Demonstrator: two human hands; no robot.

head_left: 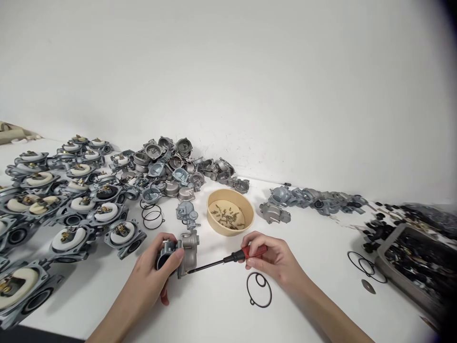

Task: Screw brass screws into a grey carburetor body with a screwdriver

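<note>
My left hand (152, 269) is wrapped round a grey metal carburetor (190, 255), held on its side just above the white table. In my right hand (269, 257) is a screwdriver with a red and black handle (255, 251), gripped between thumb and fingers. Its dark shaft (209, 267) points left, and the tip meets the lower edge of the carburetor's bowl, where a small brass-coloured screw seems to sit. A black rubber gasket ring (259, 289) lies below my right hand. Behind the carburetor stands a yellow round bowl (210, 220) with many small brass screws (230, 219).
Rows of carburetor bodies with white floats (71, 238) cover the left side. Loose float bowls (171, 171) are heaped against the wall. More carburetors (314, 199) line the back right, near a grey tray (387, 257) of dark parts. Black rings (153, 216) lie left of centre.
</note>
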